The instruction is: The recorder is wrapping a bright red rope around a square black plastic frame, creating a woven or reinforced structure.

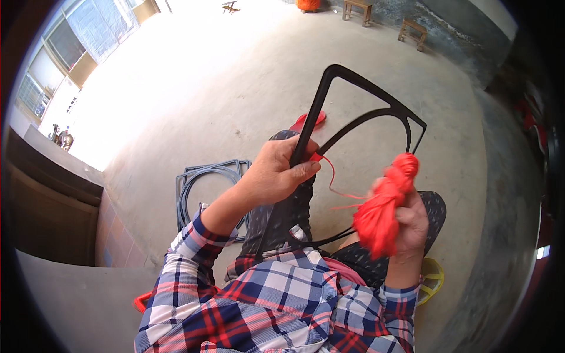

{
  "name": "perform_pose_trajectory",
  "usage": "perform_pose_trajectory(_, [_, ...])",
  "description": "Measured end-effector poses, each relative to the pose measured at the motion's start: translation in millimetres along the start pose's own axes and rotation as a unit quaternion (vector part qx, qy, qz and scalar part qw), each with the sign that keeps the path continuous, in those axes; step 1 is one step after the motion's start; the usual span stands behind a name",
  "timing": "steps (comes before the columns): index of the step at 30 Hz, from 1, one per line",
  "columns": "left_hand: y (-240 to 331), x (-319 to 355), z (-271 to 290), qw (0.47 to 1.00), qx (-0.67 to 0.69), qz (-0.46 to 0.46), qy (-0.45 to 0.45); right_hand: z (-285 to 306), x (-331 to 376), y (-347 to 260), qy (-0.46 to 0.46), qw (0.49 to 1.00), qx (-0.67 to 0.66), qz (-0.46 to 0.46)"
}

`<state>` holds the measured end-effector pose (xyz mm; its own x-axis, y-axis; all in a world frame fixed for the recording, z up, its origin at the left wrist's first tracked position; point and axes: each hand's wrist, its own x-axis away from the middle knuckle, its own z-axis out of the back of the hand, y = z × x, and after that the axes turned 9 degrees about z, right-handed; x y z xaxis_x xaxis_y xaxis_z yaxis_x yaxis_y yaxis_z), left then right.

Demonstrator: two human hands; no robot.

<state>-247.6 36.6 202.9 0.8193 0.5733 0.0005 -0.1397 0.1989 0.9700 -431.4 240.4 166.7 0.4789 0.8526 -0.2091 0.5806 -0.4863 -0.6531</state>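
Observation:
My left hand point(272, 172) grips one side bar of a black square frame point(368, 87) that has a round ring inside it. The frame tilts up over my lap, its lower part reaching down between my knees. Wrapped in the fingers of my right hand point(413, 226) is a bundle of red cord point(379, 215), bunched at the top and loose below. It overlaps the frame's right side. A thin strand of red cord point(333, 176) hangs in a curve from the bar beside my left thumb toward the bundle.
Several grey-blue frames point(206, 169) of similar shape lie stacked on the concrete floor point(247, 88) left of my legs. A red shoe point(311, 121) shows beyond my knee, and a yellow plastic piece point(433, 280) lies at my right. Two wooden stools point(414, 34) point(358, 10) stand far off by the wall.

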Motion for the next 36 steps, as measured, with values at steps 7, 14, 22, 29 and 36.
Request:
perform_pose_trajectory(7, [22.7,-6.6,-24.7,0.938,-0.218,-0.266,0.052,-51.0,-62.2,4.5,-0.042,0.962,0.247,0.107])
perform_pose_trajectory(14, [6.4,-12.5,-15.7,0.966,-0.039,-0.25,-0.057,-8.6,-60.4,11.9,0.032,0.993,0.053,0.104])
perform_pose_trajectory(22, [21.8,-17.1,-26.8,0.953,-0.056,-0.264,-0.141,6.9,-76.5,44.5,-0.133,0.932,-0.323,-0.094])
perform_pose_trajectory(29, [1.0,-6.9,-13.1,0.987,0.02,-0.147,-0.061,43.3,-76.1,36.6,0.159,0.983,0.009,0.091])
perform_pose_trajectory(36, [-11.2,-6.8,-1.1,0.991,0.125,0.005,-0.048,21.8,-6.1,-22.8,-0.146,0.969,-0.086,0.181])
